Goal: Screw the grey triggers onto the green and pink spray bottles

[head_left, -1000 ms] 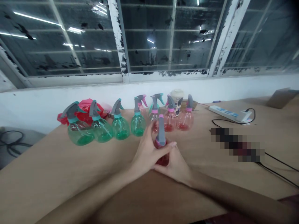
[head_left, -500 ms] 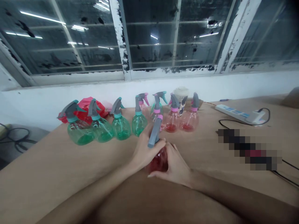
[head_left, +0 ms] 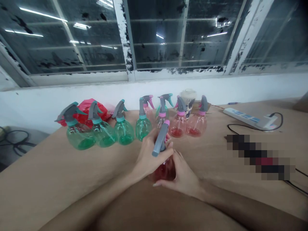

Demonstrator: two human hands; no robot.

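A red spray bottle (head_left: 166,171) with a grey and pink trigger head stands on the table close to my body. My left hand (head_left: 151,152) is closed around its neck, just under the trigger head. Around the bottle's round body curls my right hand (head_left: 184,175), with the thumb low at the near side. Beyond my hands is a row of spray bottles: several green ones such as this green spray bottle (head_left: 124,132) at the left, and pink ones such as this pink spray bottle (head_left: 177,126) at the right. My fingers partly hide the held bottle's neck.
A red plastic bag (head_left: 90,110) lies behind the green bottles. Against the wall stand a white paper cup (head_left: 188,98) and a cardboard piece (head_left: 199,107). A power strip (head_left: 247,118) with a black cable and a blurred-out dark object (head_left: 260,157) lie at the right.
Both hands stay on the red spray bottle, which sits slightly lower in view. Its trigger head has tilted or turned a little. The view has shifted slightly.
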